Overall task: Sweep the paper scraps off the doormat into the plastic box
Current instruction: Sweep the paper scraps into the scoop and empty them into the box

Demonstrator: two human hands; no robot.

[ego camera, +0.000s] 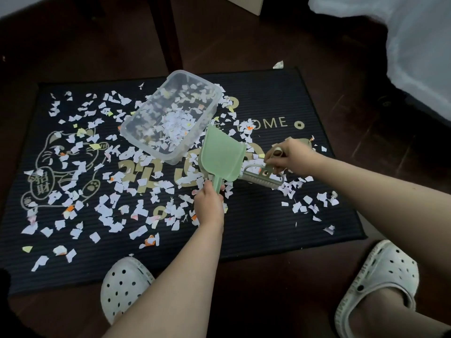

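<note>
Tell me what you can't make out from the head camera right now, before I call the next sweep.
- Scraps under the green dustpan: hidden by its tilted body.
- Brush bristle contact with the doormat: hidden by the dustpan and the right hand.
- Mat lettering: covered by scraps, plastic box and dustpan.
- Left hand grip on the dustpan handle: fingers hidden underneath.

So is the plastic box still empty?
No, the plastic box already holds a heap of paper scraps, piled mostly toward the end nearest the green dustpan.
</note>
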